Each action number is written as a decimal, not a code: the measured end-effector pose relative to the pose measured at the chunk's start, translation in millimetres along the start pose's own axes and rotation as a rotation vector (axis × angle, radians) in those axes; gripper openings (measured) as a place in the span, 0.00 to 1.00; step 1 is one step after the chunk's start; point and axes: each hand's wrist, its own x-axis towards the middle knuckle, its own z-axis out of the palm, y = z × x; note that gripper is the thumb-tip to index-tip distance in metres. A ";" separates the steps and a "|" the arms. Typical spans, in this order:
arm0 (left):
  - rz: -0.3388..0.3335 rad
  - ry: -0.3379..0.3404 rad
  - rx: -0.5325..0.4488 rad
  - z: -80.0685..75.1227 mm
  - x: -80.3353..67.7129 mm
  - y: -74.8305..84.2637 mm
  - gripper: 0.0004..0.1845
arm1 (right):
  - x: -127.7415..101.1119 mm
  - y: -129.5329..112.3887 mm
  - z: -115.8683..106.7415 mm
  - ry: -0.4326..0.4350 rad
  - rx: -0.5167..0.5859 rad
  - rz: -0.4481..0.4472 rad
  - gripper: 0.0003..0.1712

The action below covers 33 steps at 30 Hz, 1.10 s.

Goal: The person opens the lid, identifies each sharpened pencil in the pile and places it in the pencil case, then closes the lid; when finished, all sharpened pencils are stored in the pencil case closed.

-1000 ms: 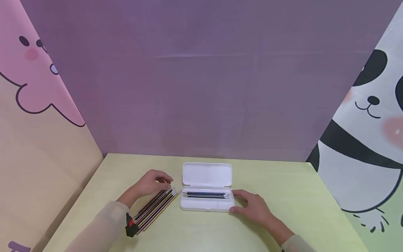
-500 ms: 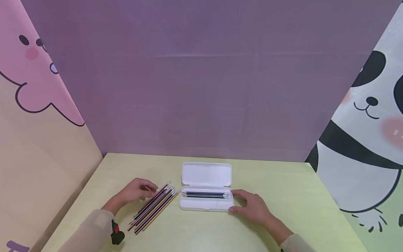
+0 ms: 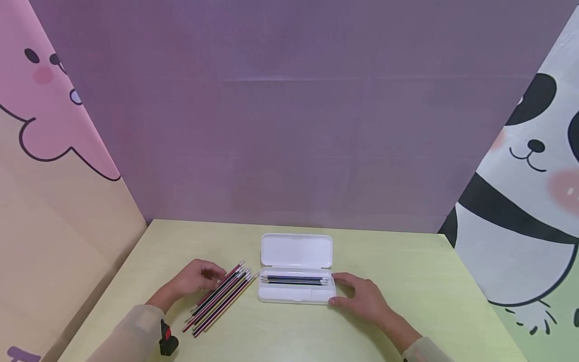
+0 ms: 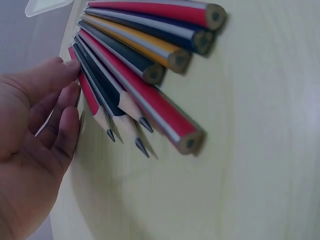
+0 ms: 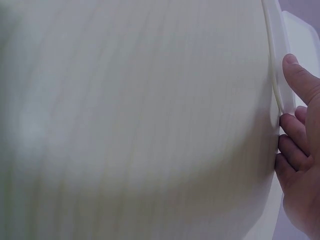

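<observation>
Your right hand (image 3: 362,299) holds the end of the hinged white plastic case (image 3: 284,293) at twelve o'clock, presumably steadying it; left hand (image 3: 198,277) touches striped wooden pencils (image 3: 222,300) slanting at eleven, pinch or not, can't tell.

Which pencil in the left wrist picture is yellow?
The blunt-ended yellow pencil, lying between two dark, blunt-ended pencils; the others there look mainly red or dark.
</observation>
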 end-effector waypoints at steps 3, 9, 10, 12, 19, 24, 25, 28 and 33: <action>-0.005 0.012 0.018 -0.3 0.6 -0.5 0.13 | 0.5 0.0 0.7 -0.002 0.000 0.003 0.39; -0.014 0.061 0.105 2.3 2.1 1.3 0.13 | 1.7 0.2 0.7 -0.002 0.001 0.002 0.39; -0.019 0.072 0.126 3.1 2.3 1.9 0.12 | 1.9 0.4 0.8 -0.001 0.002 0.002 0.39; -0.030 0.089 0.159 4.7 2.9 2.8 0.12 | 2.1 1.0 1.2 -0.002 0.002 0.004 0.39; -0.052 0.105 0.208 6.6 3.9 5.6 0.10 | 1.1 0.7 0.9 -0.001 -0.006 -0.001 0.39; -0.078 0.124 0.248 6.4 0.7 9.8 0.09 | 0.7 -1.8 0.3 0.001 -0.005 -0.006 0.39; -0.082 0.127 0.255 6.3 0.2 10.6 0.09 | 0.7 -2.1 0.1 0.001 -0.007 -0.007 0.38; -0.092 0.131 0.261 5.4 -0.8 11.6 0.09 | 0.5 -2.5 -0.3 0.002 -0.010 -0.005 0.38; -0.104 0.142 0.266 2.4 -2.9 12.6 0.10 | 0.4 -1.7 -0.1 0.004 -0.005 -0.004 0.39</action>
